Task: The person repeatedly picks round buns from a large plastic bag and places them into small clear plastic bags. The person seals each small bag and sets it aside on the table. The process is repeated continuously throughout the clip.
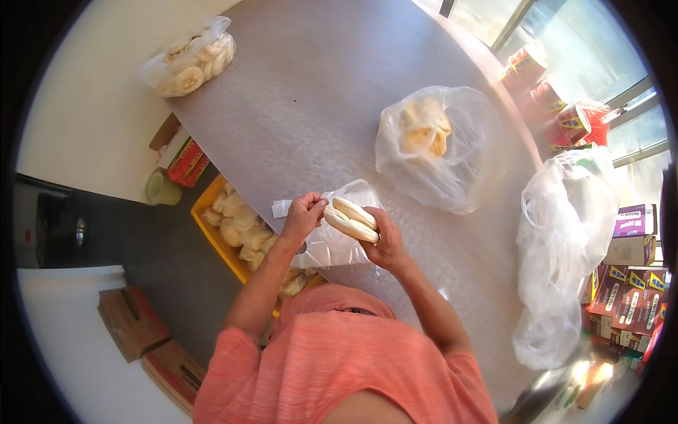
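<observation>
My right hand [385, 241] grips two pale flat breads [351, 219], pressed face to face, above the edge of a grey table [296, 138]. Close to their left end, my left hand [306, 214] pinches the rim of a clear plastic bag [339, 246]. That bag lies on a stack of flat bags beneath both hands. Farther up on the table, a large clear bag [461, 175] holds several browned flat breads [425, 135]. Another bag of flat breads [193, 61] sits at the table's far left corner.
Below the table's left edge stands a yellow crate [233, 267] with bagged breads. Crumpled clear bags [556, 254] lie at the right, near printed boxes [625, 302] and instant noodle cups [572, 124] by the window. Cardboard boxes [132, 323] are at the lower left.
</observation>
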Tool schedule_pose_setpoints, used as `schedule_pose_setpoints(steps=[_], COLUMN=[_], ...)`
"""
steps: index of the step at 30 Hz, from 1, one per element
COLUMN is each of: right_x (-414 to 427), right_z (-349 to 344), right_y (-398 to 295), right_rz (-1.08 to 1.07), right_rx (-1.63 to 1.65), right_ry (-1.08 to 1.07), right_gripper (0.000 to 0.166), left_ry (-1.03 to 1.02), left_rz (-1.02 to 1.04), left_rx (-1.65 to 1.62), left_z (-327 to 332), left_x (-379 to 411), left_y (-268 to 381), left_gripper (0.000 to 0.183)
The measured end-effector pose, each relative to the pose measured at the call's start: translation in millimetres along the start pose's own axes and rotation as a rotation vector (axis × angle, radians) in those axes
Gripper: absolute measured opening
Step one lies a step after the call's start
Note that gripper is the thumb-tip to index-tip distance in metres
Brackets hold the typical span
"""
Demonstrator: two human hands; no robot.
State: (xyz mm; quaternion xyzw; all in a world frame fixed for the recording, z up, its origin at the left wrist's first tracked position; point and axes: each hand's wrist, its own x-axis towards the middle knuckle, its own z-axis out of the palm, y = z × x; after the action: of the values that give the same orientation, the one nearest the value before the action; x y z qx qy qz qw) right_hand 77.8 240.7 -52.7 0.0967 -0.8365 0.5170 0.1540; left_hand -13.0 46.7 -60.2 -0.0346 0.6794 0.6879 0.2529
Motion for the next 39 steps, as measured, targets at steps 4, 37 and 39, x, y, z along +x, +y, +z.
schedule_pose_setpoints(steps=[4,37,39], right_x=[5,20,19], right_z=[15,-63,-62], right_y=[13,-97,-97], right_rz=[-0.153,-0.443,-0.391], right_rx=[-0.232,-0.433,-0.387], right_ry=[-0.063,-0.104,-0.103], right_gripper=[0.048,0.017,0.017], left_ry=[0.039,-0.489,-0.452], left_rz=[0.110,0.173,0.188], left_rx=[0.165,-0.284,-0.322], left_z=[1,-11,-12], left_x=[-22,-95,-95], left_y=[5,69,68], left_gripper=[0.014,0.020,0.020])
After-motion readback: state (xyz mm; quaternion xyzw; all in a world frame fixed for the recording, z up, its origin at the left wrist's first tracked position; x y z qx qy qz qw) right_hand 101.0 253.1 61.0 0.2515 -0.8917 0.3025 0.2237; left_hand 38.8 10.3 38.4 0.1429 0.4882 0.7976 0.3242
